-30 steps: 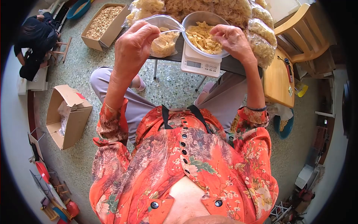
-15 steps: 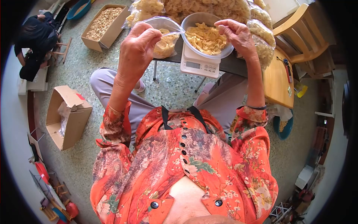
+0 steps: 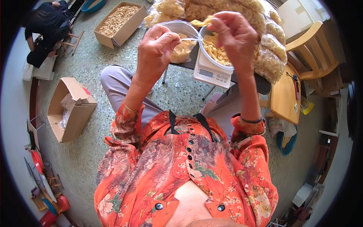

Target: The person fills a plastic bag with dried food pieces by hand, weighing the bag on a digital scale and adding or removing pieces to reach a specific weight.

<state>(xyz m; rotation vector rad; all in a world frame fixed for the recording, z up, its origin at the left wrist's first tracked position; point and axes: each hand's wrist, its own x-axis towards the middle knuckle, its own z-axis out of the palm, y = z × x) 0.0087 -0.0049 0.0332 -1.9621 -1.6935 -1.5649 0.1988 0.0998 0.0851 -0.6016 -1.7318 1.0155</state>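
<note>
My left hand pinches the edge of a clear plastic bag, drawing its mouth toward the bowl. Pale yellow dried slices fill the lower part of that bag. Between the fingertips of my right hand is a yellow dried slice, raised over the bag's mouth and the bowl's far edge. Below it, a pale round bowl holds more dried slices, partly covered by my right hand. The bowl rests on a white digital scale, whose display is too small to read.
Filled clear bags are piled behind and right of the scale. A wooden chair with tools on its seat stands at right. Leftward are a carton of dried pieces, an open carton and a seated person.
My right hand has risen from the bowl and moved toward the bag with a dried slice in its fingers. My left hand still grips the bag's edge. The whole view has shifted slightly.
</note>
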